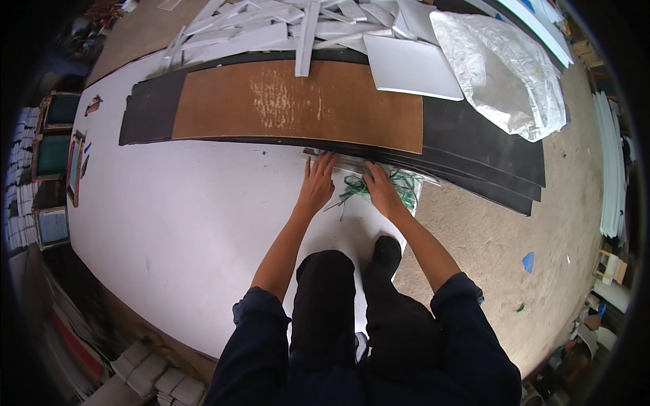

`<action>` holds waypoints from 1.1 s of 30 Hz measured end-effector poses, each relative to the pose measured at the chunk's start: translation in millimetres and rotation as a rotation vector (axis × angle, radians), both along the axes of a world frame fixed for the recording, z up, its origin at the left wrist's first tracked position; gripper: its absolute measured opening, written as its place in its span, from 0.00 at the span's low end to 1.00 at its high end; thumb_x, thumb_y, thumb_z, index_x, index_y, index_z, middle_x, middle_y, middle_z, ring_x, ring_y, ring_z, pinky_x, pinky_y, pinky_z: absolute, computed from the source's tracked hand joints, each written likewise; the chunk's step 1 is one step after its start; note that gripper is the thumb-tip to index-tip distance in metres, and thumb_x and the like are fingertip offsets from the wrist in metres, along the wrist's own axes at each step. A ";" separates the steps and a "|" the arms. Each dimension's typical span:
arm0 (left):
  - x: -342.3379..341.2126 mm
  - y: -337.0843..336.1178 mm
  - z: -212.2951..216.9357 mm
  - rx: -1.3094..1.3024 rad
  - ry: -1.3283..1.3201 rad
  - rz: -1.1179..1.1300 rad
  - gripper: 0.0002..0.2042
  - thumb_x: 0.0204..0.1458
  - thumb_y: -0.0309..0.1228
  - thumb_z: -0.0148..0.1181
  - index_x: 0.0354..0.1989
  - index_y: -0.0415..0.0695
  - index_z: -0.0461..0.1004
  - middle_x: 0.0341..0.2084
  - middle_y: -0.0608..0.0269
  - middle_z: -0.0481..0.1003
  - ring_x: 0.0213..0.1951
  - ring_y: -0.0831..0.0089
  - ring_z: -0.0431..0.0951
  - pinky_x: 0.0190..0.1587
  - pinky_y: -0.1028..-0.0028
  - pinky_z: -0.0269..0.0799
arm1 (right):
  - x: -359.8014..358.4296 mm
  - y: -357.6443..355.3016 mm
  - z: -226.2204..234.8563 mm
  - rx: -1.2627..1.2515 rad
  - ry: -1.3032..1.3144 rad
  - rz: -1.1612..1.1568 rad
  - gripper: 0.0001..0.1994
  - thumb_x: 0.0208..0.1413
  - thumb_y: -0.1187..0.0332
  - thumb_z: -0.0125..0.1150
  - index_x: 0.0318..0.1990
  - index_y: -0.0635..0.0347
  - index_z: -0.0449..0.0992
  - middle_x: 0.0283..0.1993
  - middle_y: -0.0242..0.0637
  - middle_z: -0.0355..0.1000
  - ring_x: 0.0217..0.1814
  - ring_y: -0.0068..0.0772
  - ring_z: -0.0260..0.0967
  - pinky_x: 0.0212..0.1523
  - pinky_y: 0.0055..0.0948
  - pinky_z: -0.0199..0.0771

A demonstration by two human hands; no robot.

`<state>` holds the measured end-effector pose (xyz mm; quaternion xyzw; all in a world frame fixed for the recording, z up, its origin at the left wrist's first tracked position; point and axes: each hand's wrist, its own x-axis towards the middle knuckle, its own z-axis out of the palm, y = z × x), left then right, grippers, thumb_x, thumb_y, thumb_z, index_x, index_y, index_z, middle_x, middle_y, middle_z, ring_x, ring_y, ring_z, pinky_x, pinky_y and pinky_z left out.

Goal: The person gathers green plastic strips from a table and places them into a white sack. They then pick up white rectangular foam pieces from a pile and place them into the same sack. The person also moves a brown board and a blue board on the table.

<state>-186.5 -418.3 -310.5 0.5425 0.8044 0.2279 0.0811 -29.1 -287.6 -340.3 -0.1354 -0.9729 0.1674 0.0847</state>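
My left hand (317, 184) reaches to the near edge of a stack of black sheets (481, 152), its fingers stretched over thin greyish strips (351, 162) lying along that edge. My right hand (382, 193) is just to the right, fingertips on the same strips, its thumb apart from the fingers. Both hands look open, touching rather than wrapped round anything, though the fingertips are partly hidden. A loose tangle of green string (354, 187) lies between and beside my hands, partly under the right one. A brown board (223, 101) lies on top of the black sheets.
A large white sheet (183, 230) spreads under my feet and to the left. White offcuts (250, 37) are heaped beyond the stack, with a white panel (409, 68) and clear plastic bag (521, 88) at right. Framed trays (55, 155) stand far left; blue scrap (528, 261) lies on the floor.
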 end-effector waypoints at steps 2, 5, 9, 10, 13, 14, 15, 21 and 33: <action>-3.2 11.7 -11.2 -0.056 0.023 -0.015 0.32 0.32 0.24 0.59 0.52 0.43 0.57 0.48 0.56 0.58 0.53 0.60 0.57 0.59 0.54 0.43 | -6.6 4.5 -11.2 0.060 -0.055 0.016 0.16 0.44 0.75 0.47 0.45 0.66 0.65 0.57 0.45 0.52 0.57 0.45 0.52 0.56 0.39 0.56; -3.3 9.8 -21.9 -0.049 -0.076 0.024 0.32 0.32 0.27 0.60 0.52 0.45 0.57 0.47 0.55 0.58 0.52 0.59 0.57 0.55 0.53 0.47 | -11.6 0.2 -24.0 0.083 -0.064 0.010 0.19 0.44 0.73 0.49 0.48 0.63 0.63 0.56 0.43 0.53 0.58 0.42 0.50 0.56 0.39 0.55; 1.0 13.0 -24.5 -0.163 -0.004 0.073 0.29 0.35 0.28 0.60 0.50 0.47 0.59 0.45 0.57 0.60 0.49 0.59 0.59 0.51 0.55 0.50 | -23.8 -1.4 -23.1 0.124 -0.069 -0.078 0.22 0.44 0.72 0.49 0.51 0.61 0.61 0.53 0.41 0.56 0.56 0.40 0.51 0.54 0.41 0.55; -0.7 13.4 -26.2 -0.169 0.017 0.075 0.27 0.36 0.28 0.60 0.49 0.47 0.59 0.45 0.57 0.61 0.49 0.60 0.59 0.51 0.55 0.50 | -27.8 -2.6 -22.7 0.137 -0.071 -0.104 0.23 0.44 0.72 0.49 0.52 0.61 0.60 0.52 0.41 0.56 0.55 0.40 0.52 0.53 0.41 0.55; -3.6 13.8 -28.9 -0.136 0.061 0.027 0.23 0.38 0.27 0.58 0.46 0.47 0.61 0.43 0.60 0.62 0.48 0.61 0.60 0.50 0.56 0.51 | -29.0 -3.7 -20.8 0.180 -0.041 -0.057 0.24 0.43 0.72 0.50 0.53 0.61 0.60 0.48 0.39 0.58 0.52 0.38 0.54 0.51 0.40 0.57; -2.5 14.1 -29.3 -0.117 0.072 0.000 0.22 0.39 0.27 0.58 0.46 0.47 0.62 0.42 0.61 0.63 0.48 0.61 0.60 0.50 0.56 0.51 | -25.8 -4.4 -19.5 0.195 -0.036 -0.047 0.24 0.43 0.72 0.50 0.53 0.61 0.59 0.47 0.39 0.58 0.51 0.38 0.55 0.51 0.39 0.57; -0.2 15.2 -27.6 -0.104 -0.001 -0.041 0.21 0.39 0.26 0.57 0.45 0.47 0.62 0.42 0.62 0.63 0.48 0.61 0.59 0.51 0.57 0.51 | -21.5 -4.2 -17.0 0.161 -0.030 -0.061 0.24 0.43 0.72 0.50 0.52 0.61 0.60 0.46 0.39 0.58 0.49 0.38 0.55 0.50 0.38 0.58; 26.4 40.3 -1.1 0.123 -0.154 -0.225 0.26 0.37 0.24 0.60 0.47 0.46 0.59 0.45 0.59 0.61 0.51 0.58 0.58 0.55 0.57 0.50 | 43.7 16.4 13.0 0.066 -0.100 -0.161 0.17 0.41 0.74 0.50 0.43 0.61 0.66 0.41 0.39 0.59 0.44 0.37 0.58 0.43 0.33 0.62; 67.7 72.6 -30.2 0.174 -0.296 -0.171 0.30 0.36 0.23 0.62 0.51 0.42 0.56 0.47 0.54 0.59 0.51 0.55 0.56 0.54 0.59 0.50 | 86.0 35.9 -17.1 0.082 -0.188 -0.399 0.22 0.43 0.77 0.48 0.50 0.57 0.60 0.53 0.45 0.54 0.58 0.43 0.51 0.55 0.41 0.56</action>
